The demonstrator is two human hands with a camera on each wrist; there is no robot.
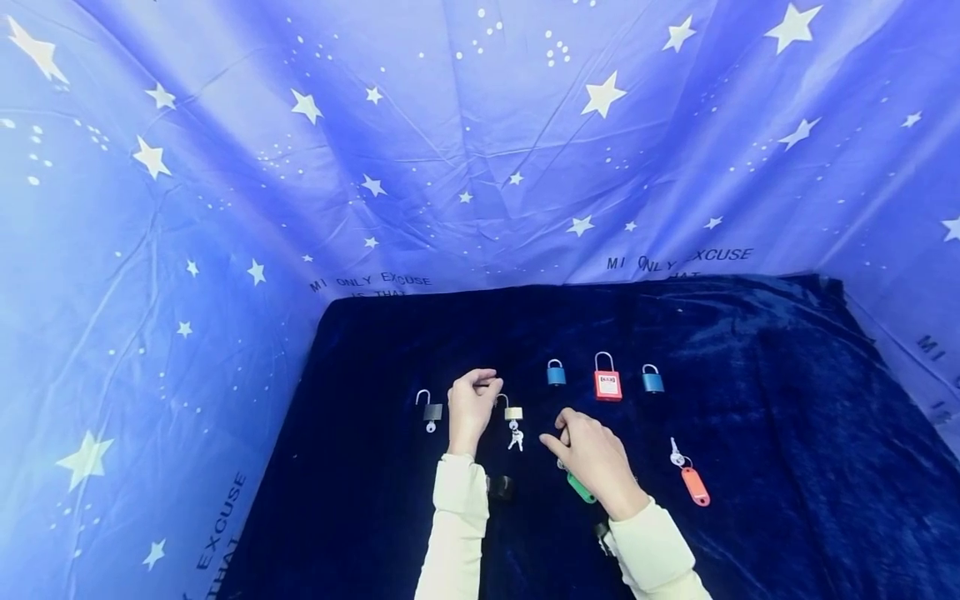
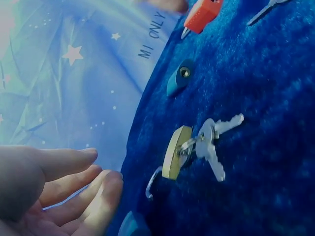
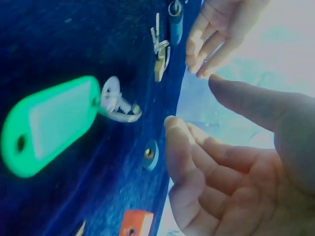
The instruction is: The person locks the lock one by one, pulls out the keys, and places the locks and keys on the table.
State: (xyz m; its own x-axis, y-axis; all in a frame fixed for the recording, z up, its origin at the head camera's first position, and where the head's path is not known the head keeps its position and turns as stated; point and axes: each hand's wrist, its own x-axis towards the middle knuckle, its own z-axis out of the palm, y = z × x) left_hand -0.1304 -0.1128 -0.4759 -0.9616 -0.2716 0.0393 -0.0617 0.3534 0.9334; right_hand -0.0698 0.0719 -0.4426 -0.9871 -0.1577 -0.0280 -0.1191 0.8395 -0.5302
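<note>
"Where is the brass lock (image 1: 513, 412)?"
"Just beside the left hand (image 1: 471, 408); this and the right hand (image 1: 594, 450) are relaxed, empty."
"And its handling?"
"Probably hard, rather slippery; better to pinch its sides."

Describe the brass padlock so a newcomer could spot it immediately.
On the dark blue cloth, find the left hand. Just right of it in the head view lies the brass padlock, keys attached. Unlike the dark padlock and blue padlock nearby, its body is gold.
</note>
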